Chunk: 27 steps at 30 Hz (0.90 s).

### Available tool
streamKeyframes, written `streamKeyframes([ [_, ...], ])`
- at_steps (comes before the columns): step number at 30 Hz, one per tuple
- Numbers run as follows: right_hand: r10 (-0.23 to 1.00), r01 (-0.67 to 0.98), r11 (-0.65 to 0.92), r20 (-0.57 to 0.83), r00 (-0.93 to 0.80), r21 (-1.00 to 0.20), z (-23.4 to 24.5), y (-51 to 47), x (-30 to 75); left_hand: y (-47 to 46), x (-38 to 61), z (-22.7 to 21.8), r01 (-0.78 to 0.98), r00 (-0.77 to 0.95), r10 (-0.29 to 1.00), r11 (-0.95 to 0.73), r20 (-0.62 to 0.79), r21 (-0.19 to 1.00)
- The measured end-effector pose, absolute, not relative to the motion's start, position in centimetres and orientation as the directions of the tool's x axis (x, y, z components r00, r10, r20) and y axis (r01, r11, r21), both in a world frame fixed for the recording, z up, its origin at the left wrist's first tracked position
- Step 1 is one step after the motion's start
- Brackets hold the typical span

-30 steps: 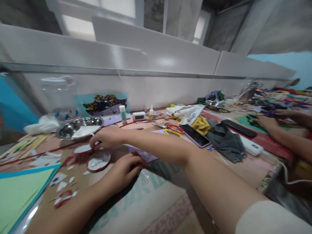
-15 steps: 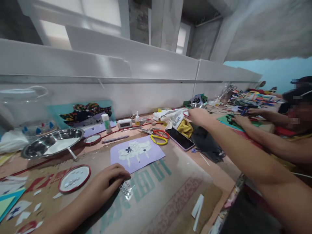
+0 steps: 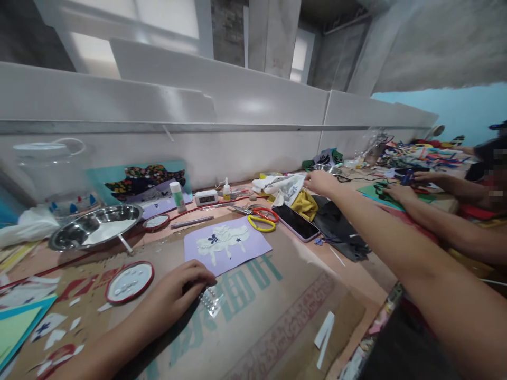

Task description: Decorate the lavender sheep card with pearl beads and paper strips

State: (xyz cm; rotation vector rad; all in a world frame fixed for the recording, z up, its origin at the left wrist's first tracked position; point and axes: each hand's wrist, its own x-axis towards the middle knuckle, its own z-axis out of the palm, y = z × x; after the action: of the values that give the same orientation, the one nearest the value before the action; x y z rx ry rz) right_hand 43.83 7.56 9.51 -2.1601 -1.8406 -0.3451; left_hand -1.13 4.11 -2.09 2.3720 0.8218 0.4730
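Observation:
My left hand (image 3: pixel 189 285) rests on the cardboard, its fingers closed on a small clear bead packet (image 3: pixel 212 302) with rows of pearly beads. Just beyond it lies a purple card (image 3: pixel 253 244) bearing a white fabric cutout (image 3: pixel 224 240) trimmed with pearls and dark blue flowers. My right hand (image 3: pixel 322 183) is stretched far out to the fabric pile, fingers curled at the edge of a white cloth (image 3: pixel 287 187) with blue flowers. Its fingertips are partly hidden. Yellow fabric (image 3: pixel 306 208) and black fabric (image 3: pixel 336 227) lie below that hand.
Scissors (image 3: pixel 262 222) with red and yellow handles and a phone (image 3: pixel 297 222) lie behind the card. At left are a metal bowl (image 3: pixel 67 232), a red-rimmed lid (image 3: pixel 130 282) with beads, and a glue stick (image 3: pixel 177 197). A co-worker's hands (image 3: pixel 402 192) work at right.
The view has shifted slightly, so things sit a little to the right. My right hand stays at the white cloth, which now reaches up to its fingers. My left hand keeps the bead packet.

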Motion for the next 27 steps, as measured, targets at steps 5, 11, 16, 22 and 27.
streamKeyframes([
  [5,0.955,0.995,0.041,0.296,-0.014,-0.086,8.9,6.3,33.0,4.2,-1.4,-2.0,0.47,0.654,0.735,-0.581,0.179,0.664],
  [11,0.858,0.669,0.494,0.19,-0.477,-0.555,4.8,3.7,22.3,3.9,-1.5,-1.2,0.454,0.478,0.85,-0.455,0.221,0.766],
  [16,0.864,0.521,0.292,-0.013,-0.503,-0.802,1.8,4.0,20.3,3.8,-1.5,-1.1,0.428,0.369,0.89,-0.418,0.267,0.801],
  [22,0.817,0.403,0.037,-0.205,-0.539,-0.914,1.0,3.2,20.0,3.3,-1.4,-0.8,0.42,0.313,0.894,-0.432,0.32,0.798],
  [27,0.771,0.372,-0.055,-0.276,-0.574,-0.927,0.2,2.7,19.6,3.4,-1.4,-1.5,0.378,0.26,0.869,-0.492,0.42,0.784],
])
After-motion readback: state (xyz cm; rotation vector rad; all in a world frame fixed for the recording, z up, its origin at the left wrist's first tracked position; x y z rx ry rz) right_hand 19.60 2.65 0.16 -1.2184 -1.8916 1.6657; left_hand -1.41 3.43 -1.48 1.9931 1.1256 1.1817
